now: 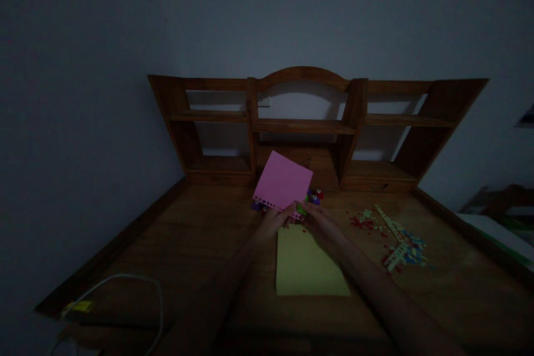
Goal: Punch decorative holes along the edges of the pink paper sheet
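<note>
My left hand (274, 220) pinches the near edge of a pink sheet of paper (283, 181), which is tilted up and has a row of small punched holes along that edge. At the sheet's near right corner, my right hand (317, 218) is closed around a small green craft punch (300, 209). The fingers partly cover the punch, so its jaw cannot be made out. Below both hands a yellow sheet (308, 267) lies flat on the wooden desk (200, 239). Behind the pink sheet, partly hidden, are several colourful punches with eyes, among them a blue one (315, 199).
To the right lie punched-out bits of paper, red (362, 223) and blue (414, 253), with hole-punched strips (390, 223). A wooden shelf unit (302, 125) stands along the back. A white cable (137, 276) loops at the front left, near a yellow object (81, 306).
</note>
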Available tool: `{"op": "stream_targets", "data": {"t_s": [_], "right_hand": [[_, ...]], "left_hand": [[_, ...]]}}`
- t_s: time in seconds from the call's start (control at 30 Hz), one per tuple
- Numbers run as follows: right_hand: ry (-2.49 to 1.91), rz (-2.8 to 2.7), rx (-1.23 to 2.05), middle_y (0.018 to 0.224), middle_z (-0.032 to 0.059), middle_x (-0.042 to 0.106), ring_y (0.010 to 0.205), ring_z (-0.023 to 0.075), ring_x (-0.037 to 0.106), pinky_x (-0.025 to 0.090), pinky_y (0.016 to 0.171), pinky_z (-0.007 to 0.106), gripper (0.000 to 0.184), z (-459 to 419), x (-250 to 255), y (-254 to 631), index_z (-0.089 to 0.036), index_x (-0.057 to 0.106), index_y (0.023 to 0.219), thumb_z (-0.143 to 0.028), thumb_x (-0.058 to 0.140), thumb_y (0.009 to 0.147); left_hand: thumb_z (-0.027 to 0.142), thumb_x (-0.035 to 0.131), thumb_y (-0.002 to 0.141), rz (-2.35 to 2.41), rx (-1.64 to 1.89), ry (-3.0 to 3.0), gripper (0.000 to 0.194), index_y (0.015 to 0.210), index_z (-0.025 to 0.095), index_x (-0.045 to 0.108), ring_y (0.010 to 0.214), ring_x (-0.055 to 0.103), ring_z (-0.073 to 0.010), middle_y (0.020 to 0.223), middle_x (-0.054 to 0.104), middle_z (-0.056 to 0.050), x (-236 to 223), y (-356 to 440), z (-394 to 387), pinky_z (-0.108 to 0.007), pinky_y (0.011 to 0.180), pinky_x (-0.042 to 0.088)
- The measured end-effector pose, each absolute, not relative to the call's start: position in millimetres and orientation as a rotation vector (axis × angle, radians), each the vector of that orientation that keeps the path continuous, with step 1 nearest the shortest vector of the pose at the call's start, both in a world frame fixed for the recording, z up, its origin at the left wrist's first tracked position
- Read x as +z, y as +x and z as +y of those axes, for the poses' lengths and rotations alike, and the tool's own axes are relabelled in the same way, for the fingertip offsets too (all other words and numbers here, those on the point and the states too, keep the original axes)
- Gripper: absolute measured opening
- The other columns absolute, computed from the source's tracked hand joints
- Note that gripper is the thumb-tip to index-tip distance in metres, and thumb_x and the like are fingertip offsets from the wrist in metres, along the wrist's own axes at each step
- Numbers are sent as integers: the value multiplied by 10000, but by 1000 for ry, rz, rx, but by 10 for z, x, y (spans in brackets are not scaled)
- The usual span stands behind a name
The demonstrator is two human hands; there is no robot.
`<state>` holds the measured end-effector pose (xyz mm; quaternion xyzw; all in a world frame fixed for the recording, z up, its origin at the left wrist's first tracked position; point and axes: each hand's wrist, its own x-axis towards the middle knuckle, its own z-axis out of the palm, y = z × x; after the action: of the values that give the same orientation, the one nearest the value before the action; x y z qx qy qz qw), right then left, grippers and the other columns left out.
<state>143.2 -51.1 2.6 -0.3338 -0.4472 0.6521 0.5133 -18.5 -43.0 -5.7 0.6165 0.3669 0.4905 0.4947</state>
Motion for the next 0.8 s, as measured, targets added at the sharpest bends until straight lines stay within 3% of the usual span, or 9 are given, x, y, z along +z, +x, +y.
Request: {"op": "stream_targets", "data": {"t_s": [0.2, 0.57, 0.8], "right_hand": [[-818, -1100, 1539, 962, 90, 739, 845, 241, 644, 478, 663, 336, 332, -535, 45, 1422, -229, 757, 883, -516, 781, 718], [-713, -1081, 1601, 935, 72, 742, 810, 208, 654, 488, 764, 345, 282, -518, 39, 1408, -219, 757, 865, -464, 788, 728], [-736, -1081, 1577, 964, 74, 737, 789, 193, 655, 475, 709, 316, 269, -502, -20, 1421, -213, 754, 910, -439, 765, 765]], "left_hand": [[575, 574, 851, 900, 1210, 1518, 417, 768, 167, 550, 517, 480, -104, 621, 529, 6, -48, -181, -448, -237, 473, 368], [585, 556, 859, 910, 1201, 1559, 420, 763, 177, 529, 510, 452, -105, 602, 495, 23, -77, -201, -423, -240, 475, 351], [580, 566, 855, 934, 1239, 1556, 420, 728, 183, 511, 521, 444, -106, 602, 480, 22, -62, -183, -434, -242, 489, 347]]}}
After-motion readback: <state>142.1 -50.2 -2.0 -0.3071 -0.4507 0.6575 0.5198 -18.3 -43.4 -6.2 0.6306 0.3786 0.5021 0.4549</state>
